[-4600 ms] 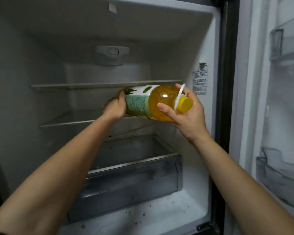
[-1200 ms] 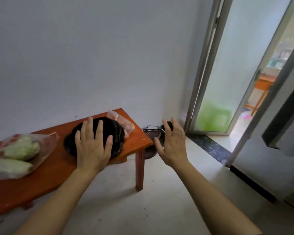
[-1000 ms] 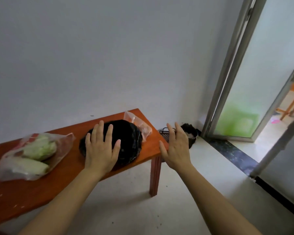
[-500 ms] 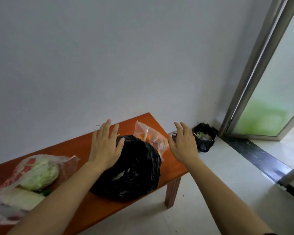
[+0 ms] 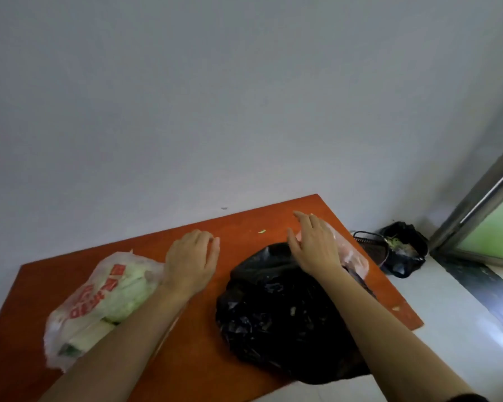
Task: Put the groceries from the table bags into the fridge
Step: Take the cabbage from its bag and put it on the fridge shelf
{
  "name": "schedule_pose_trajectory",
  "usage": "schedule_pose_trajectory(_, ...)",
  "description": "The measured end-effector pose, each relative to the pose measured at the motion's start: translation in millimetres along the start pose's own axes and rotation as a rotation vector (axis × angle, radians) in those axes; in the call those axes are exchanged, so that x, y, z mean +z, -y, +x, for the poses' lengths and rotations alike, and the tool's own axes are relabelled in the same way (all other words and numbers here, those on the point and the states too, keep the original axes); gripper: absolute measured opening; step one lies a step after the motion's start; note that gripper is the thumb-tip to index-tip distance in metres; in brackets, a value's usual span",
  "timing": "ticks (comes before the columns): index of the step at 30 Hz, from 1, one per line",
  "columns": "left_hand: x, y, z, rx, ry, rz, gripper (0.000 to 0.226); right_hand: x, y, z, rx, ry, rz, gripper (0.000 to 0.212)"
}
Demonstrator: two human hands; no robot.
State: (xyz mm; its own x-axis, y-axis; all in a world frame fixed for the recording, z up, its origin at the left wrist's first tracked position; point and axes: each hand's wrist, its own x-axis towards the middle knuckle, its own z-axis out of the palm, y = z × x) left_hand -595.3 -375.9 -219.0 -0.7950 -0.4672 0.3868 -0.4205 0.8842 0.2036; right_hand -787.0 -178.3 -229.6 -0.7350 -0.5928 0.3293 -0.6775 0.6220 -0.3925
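Three bags lie on the orange wooden table. A clear bag with red print holds pale green cabbage at the left. A crumpled black plastic bag sits in the middle, and a clear pinkish bag lies behind it at the right. My left hand hovers between the cabbage bag and the black bag, fingers loosely curved, holding nothing. Over the far top of the black bag, beside the pinkish bag, is my right hand, fingers spread and empty. The fridge is out of view.
A plain grey wall backs the table. On the white floor to the right stand a dark mesh basket and a bin lined with a black bag. A metal door frame rises at the far right.
After laying the yellow bottle in the fridge, I turned to the table. In the last second I came closer and both empty hands dropped over the bags, the left moving off the black bag.
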Motion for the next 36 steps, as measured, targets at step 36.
schedule_pose_trajectory(36, 65.2, 311.1, -49.7, -0.824, 0.269, -0.584, 0.048, 294.5, 264.4, 61.2, 0.095, 0.803, 0.261, 0.065)
